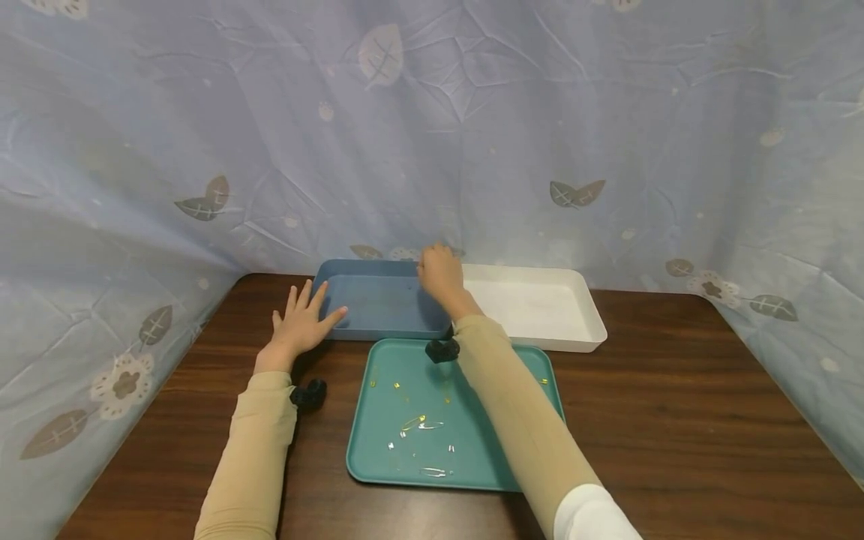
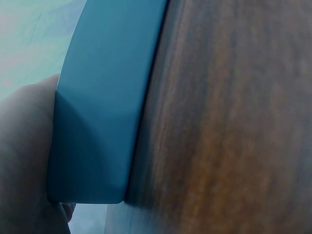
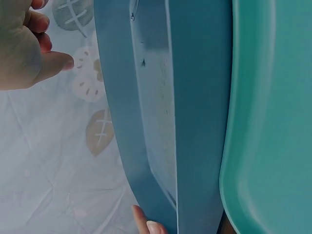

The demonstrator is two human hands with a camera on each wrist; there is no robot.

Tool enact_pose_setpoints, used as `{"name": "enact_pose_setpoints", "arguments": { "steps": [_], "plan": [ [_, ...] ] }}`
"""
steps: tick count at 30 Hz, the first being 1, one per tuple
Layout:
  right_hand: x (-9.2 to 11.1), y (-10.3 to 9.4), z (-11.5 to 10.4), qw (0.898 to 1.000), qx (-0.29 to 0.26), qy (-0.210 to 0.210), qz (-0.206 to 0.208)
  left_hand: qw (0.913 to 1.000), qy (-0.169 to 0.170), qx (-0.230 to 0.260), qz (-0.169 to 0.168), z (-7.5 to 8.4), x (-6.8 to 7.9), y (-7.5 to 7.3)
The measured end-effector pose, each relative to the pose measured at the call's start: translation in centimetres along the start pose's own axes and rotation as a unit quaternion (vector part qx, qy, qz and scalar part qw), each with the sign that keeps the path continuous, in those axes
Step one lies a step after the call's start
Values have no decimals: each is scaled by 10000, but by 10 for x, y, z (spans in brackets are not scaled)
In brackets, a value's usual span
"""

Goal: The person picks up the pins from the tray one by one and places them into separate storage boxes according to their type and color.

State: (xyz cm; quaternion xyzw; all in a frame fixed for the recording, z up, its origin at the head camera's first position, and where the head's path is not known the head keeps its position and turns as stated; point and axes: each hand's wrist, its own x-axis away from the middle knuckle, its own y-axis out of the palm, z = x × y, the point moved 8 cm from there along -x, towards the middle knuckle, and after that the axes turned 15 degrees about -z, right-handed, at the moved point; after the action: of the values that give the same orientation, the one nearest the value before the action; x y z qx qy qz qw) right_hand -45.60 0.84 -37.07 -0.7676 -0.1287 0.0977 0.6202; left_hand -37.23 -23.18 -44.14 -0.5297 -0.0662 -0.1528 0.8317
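Observation:
My left hand (image 1: 297,330) lies at the left end of a blue tray (image 1: 378,334), fingers spread and straight, touching its rim. In the right wrist view, left fingertips (image 3: 155,227) show at that tray's far end. My right hand (image 1: 442,276) is over the blue tray's right end. Its fingers bend loosely, the thumb (image 3: 56,66) stands apart from them, and nothing shows between. Part of a safety pin (image 3: 133,12) appears inside the blue tray below. On a teal tray (image 1: 361,442) nearer me lie several gold safety pins (image 1: 413,424) and silver safety pins (image 1: 433,472).
A white tray (image 1: 594,319) sits to the right of the blue one, along the back of the brown wooden table (image 1: 675,420). Behind them hangs a patterned curtain (image 1: 506,150). My right forearm (image 1: 520,405) crosses the teal tray and hides part of it.

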Motion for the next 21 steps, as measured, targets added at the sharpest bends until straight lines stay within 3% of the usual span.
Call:
{"name": "enact_pose_setpoints", "arguments": {
  "steps": [21],
  "plan": [
    [36, -20, 11, 9978, -215, -248, 583, 10000, 19, -20, 8, 0, 0, 0]
  ]
}}
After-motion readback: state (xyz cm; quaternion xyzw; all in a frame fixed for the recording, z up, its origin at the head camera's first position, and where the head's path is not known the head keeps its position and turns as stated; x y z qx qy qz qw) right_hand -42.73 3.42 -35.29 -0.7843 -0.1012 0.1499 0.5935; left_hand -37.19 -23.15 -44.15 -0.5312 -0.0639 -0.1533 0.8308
